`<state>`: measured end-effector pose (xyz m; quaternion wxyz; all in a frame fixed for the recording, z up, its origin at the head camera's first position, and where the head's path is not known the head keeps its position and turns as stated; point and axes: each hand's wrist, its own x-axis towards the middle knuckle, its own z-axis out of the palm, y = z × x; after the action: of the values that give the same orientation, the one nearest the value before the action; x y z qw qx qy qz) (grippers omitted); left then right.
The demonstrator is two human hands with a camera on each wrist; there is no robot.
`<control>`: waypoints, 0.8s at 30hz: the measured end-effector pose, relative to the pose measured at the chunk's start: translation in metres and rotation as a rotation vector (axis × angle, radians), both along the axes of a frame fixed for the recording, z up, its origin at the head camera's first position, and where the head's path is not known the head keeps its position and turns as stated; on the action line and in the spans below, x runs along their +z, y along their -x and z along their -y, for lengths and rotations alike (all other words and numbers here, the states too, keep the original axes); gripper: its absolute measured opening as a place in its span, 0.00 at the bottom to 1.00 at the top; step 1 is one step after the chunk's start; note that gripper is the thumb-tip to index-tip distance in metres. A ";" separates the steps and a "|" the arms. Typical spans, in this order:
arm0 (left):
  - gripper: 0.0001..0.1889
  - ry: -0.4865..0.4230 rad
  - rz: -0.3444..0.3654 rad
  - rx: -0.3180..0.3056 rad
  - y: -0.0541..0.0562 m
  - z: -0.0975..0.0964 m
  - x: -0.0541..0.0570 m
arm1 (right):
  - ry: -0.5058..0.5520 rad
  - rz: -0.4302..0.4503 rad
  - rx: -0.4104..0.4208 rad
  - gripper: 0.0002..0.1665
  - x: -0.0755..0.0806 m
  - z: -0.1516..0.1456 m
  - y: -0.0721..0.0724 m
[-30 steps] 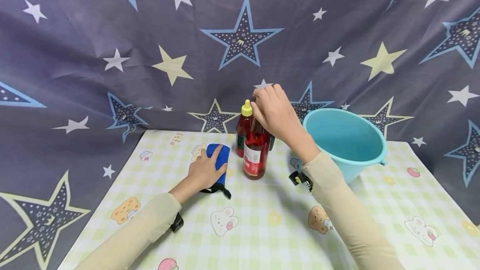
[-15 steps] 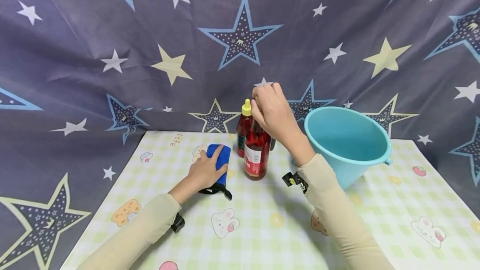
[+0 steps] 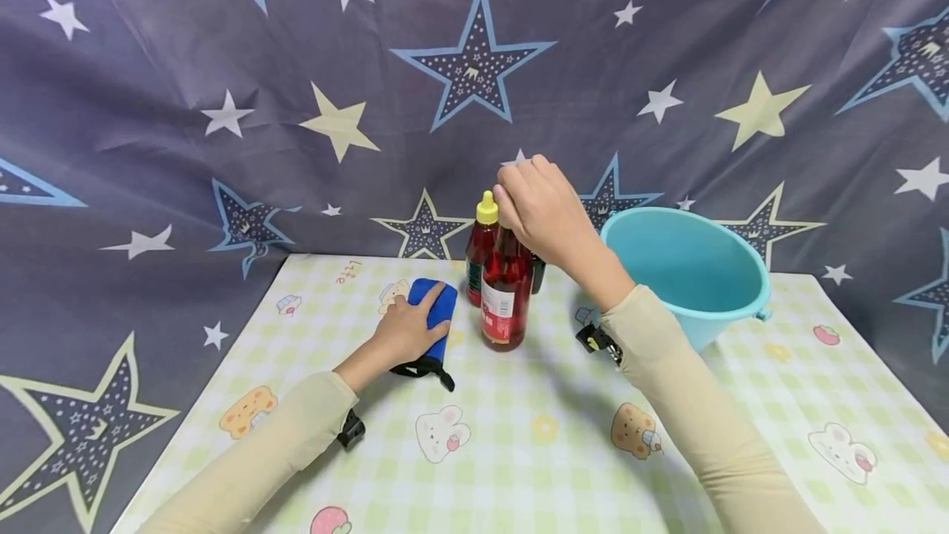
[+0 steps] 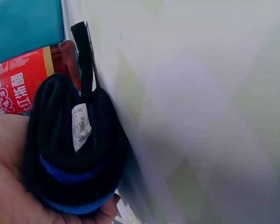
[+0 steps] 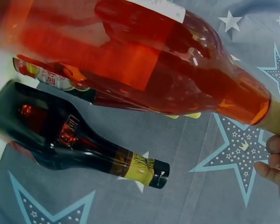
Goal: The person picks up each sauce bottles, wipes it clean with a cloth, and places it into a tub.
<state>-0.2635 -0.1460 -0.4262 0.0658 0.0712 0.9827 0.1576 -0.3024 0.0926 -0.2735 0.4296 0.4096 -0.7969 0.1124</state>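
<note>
My left hand grips a blue fabric pouch lying on the table, fingers spread over its sides. In the left wrist view the end of the pouch shows black folded lining, a strap and a white tag. To its right stands an upright glass bottle of red liquid with a red and white label. My right hand holds this bottle at the top of its neck; the fingers hide the cap. In the right wrist view the bottle neck runs up to the curled fingers.
Behind the held bottle stands a red bottle with a yellow nozzle cap. A dark bottle with a yellow neck band is beside it, mostly hidden in the head view. A light blue bucket stands at the right, close to the right forearm.
Both hands keep their holds on the pouch and the bottle. The head view shifts slightly; otherwise little differs.
</note>
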 end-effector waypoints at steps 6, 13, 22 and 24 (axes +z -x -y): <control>0.37 0.012 -0.006 -0.010 0.000 0.002 0.000 | -0.059 0.011 -0.036 0.14 0.005 0.000 -0.004; 0.31 0.019 -0.003 -0.022 0.002 0.003 -0.001 | -0.082 0.032 -0.067 0.14 0.005 -0.001 -0.006; 0.36 0.040 -0.001 -0.031 0.002 0.003 -0.001 | -0.056 0.049 -0.044 0.14 0.005 0.000 -0.005; 0.36 0.042 -0.008 -0.036 0.003 0.003 -0.001 | -0.052 0.048 -0.035 0.13 0.006 0.001 -0.004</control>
<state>-0.2668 -0.1493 -0.4273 0.0660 0.0882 0.9847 0.1353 -0.2982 0.0912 -0.2678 0.4015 0.4036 -0.8167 0.0938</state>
